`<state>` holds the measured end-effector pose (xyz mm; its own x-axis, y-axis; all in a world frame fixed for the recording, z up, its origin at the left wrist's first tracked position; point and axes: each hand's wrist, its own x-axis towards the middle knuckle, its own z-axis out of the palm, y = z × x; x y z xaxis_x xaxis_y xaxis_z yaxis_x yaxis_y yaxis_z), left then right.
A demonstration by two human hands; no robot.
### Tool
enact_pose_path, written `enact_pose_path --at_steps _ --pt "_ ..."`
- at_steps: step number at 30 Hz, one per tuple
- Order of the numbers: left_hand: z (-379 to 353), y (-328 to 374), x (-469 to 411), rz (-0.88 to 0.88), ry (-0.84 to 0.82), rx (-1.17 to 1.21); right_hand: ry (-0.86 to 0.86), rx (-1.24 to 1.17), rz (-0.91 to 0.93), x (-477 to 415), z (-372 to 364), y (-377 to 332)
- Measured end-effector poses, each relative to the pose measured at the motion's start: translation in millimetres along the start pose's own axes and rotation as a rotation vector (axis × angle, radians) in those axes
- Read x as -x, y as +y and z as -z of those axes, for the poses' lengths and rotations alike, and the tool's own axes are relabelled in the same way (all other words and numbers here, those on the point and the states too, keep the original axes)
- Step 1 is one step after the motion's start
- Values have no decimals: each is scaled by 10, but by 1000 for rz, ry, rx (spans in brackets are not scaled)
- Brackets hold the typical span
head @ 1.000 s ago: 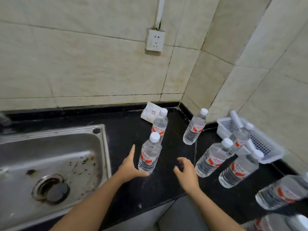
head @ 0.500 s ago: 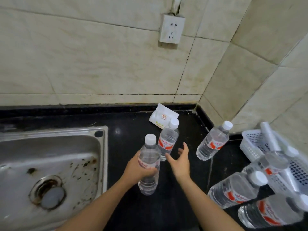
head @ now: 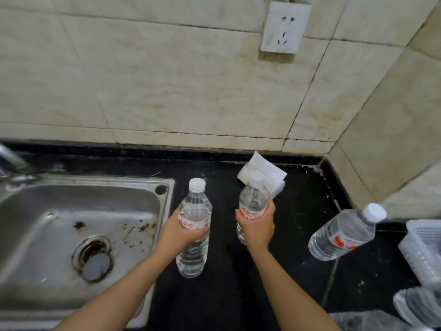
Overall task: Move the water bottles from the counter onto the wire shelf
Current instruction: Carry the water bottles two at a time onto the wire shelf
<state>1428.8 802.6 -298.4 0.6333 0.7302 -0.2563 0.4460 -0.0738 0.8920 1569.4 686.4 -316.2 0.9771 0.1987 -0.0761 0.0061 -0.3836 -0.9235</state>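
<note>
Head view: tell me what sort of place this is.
Most likely a home kitchen corner: a stainless steel sink set into a black counter, tiled walls behind, and a wall socket above.

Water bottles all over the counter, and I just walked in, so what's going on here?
A person is gathering them. The left hand grips one bottle by its label beside the sink, and the right hand grips a second bottle in front of a white packet. A third bottle stands on the black counter to the right, near a white basket. No wire shelf is in view.
</note>
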Motion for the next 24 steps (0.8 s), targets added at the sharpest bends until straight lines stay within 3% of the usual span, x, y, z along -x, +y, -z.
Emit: enact_pose_path --at_steps 5,10,18,24 --pt "45 -7 -40 5 24 10 -159 84 10 -48 134 -68" --pt "206 81 -35 -21 -36 28 -181 213 -62 208 339 -87" --pt "730 314 138 -218 -250 -34 6 175 87 1095 824 -560" --pt "958 549 606 -448 -429 -115 227 55 51 2128 1198 -925"
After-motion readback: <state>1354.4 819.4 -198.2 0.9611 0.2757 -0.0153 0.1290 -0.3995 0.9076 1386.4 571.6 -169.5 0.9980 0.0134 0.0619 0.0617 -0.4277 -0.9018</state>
